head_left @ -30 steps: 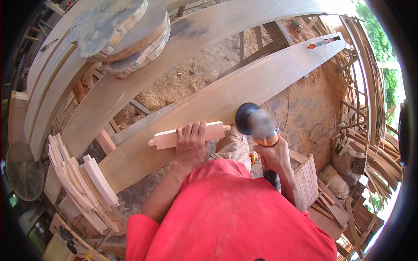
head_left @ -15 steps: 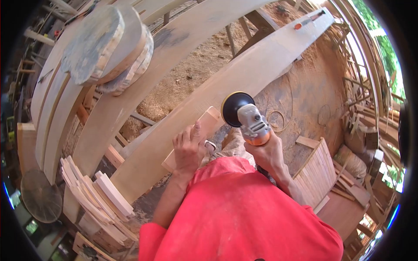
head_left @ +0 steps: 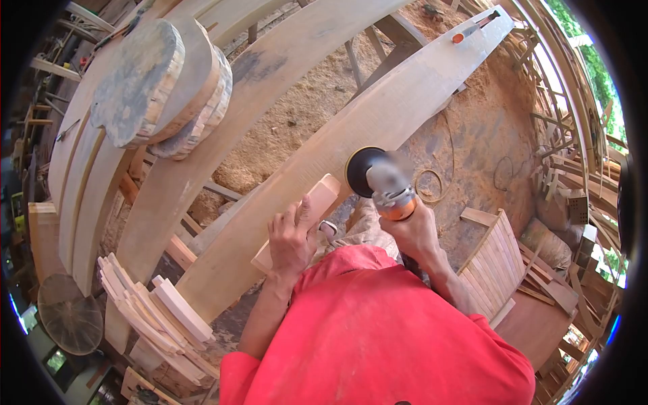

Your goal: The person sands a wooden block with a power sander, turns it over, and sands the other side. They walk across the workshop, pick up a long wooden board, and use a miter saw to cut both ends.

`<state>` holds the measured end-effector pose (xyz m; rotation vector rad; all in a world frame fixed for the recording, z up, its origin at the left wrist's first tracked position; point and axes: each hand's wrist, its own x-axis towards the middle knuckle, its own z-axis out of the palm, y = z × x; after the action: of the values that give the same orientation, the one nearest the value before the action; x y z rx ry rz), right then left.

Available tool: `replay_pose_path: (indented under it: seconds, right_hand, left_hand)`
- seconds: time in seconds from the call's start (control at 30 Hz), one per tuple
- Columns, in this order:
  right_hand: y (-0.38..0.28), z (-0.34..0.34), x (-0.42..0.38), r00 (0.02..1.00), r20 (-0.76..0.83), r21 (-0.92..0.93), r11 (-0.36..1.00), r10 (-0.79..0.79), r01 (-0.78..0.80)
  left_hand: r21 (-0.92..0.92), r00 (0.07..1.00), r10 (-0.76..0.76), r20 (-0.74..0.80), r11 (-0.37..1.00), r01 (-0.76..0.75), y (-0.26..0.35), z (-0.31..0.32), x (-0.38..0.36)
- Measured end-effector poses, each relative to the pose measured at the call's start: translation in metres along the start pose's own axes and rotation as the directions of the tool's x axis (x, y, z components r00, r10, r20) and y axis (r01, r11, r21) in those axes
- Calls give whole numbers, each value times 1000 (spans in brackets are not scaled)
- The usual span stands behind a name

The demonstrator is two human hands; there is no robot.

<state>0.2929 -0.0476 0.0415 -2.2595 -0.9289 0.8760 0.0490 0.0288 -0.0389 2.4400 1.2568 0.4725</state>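
Note:
My left hand [head_left: 293, 237] is wrapped round a short, pale wooden piece [head_left: 324, 194], its far end sticking out past the fingers. My right hand [head_left: 413, 233] grips an angle grinder [head_left: 397, 202] by its orange and grey body. The grinder's round black sanding disc [head_left: 364, 170] faces the wooden piece, close to its far end with a small gap between them in this view. Beneath both hands runs a long, wide wooden plank [head_left: 270, 223], sloping from lower left to upper right.
Stacked round wood slabs [head_left: 145, 81] lie on curved planks at the upper left. Several narrow strips [head_left: 152, 310] are piled at lower left. A slatted panel [head_left: 496, 253] stands on the right. An orange-ended tool [head_left: 459, 38] rests at the plank's far end. Sawdust [head_left: 297, 101] covers the ground.
The view has shifted slightly, so the surroundings sit a little differently. Both hands keep their holds; the grinder and wooden piece have barely moved.

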Motion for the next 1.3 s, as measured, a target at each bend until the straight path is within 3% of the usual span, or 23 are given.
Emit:
replay_pose_path:
  seconds: [0.03,0.1,0.17,0.37,0.43,0.47,0.57,0.7,0.77,0.83,0.9,0.93,0.97,1.03,1.07,1.1,1.17,1.2,1.23,1.27,1.3]
  right_hand:
    - [2,-4,2,1000,0,-4,1000,3,-3]
    - [-1,-12,10,980,151,243,956,127,-162]
    - [-3,-13,12,981,164,274,951,104,-147]
    - [-29,-15,31,945,290,77,981,151,-180]
    - [-41,-14,41,950,310,55,997,40,-60]
    - [-52,-22,47,922,374,-36,995,101,-94]
    - [-80,-21,63,912,400,-131,991,85,-34]
    - [-92,-13,86,934,351,-177,975,-67,136]
    - [-91,-12,88,937,336,-149,977,-93,151]
    - [-91,-15,80,947,318,92,993,37,-70]
    - [-66,-11,69,968,246,228,974,-56,-2]
    - [-59,-12,59,983,180,307,952,-45,-12]
    - [-51,-13,48,993,112,383,924,-26,-19]
    - [-18,-11,35,997,73,428,904,-25,-9]
    - [-2,-12,29,993,118,524,847,32,-90]
    - [11,-13,23,982,170,610,774,79,-168]
    - [31,-12,10,981,170,626,759,90,-178]
    - [39,-12,3,972,200,642,732,125,-227]
    - [44,-12,-2,960,229,655,703,163,-276]
    - [38,-8,-9,977,139,676,705,163,-214]
    - [37,-9,-14,977,127,685,698,169,-210]
  left_hand:
    - [-3,1000,-11,-8,1000,11,1,1,-1]
    - [-9,999,-31,-16,999,31,3,2,1]
    - [49,991,-120,55,992,117,8,-3,4]
    - [80,988,-130,82,989,124,9,-4,7]
    - [75,988,-137,70,988,132,9,-3,7]
    - [73,990,-122,65,990,117,9,-3,6]
    - [57,989,-121,82,992,117,9,-6,6]
    - [93,987,-127,103,989,118,11,-6,5]
    - [32,993,-111,47,993,110,7,-1,3]
    - [18,989,-148,13,989,147,6,-3,5]
    - [-4,987,-162,6,987,162,6,-12,5]
    - [-279,925,-374,-73,898,341,7,-20,7]
    - [-541,812,-578,-81,709,452,10,-29,8]
    - [-926,650,-752,-114,317,204,12,-55,18]
    - [-978,549,-828,-113,190,84,6,-60,16]
    - [-985,501,-861,-87,149,85,-3,-62,11]
    - [-960,507,-843,178,-36,276,-8,-75,-3]
    - [-961,518,-839,169,-23,276,-14,-71,-18]
    - [-913,452,-804,386,-265,309,-24,-56,-38]
    - [-806,378,-713,590,-492,329,-28,-49,-51]
    - [-805,388,-707,592,-487,340,-25,-52,-56]
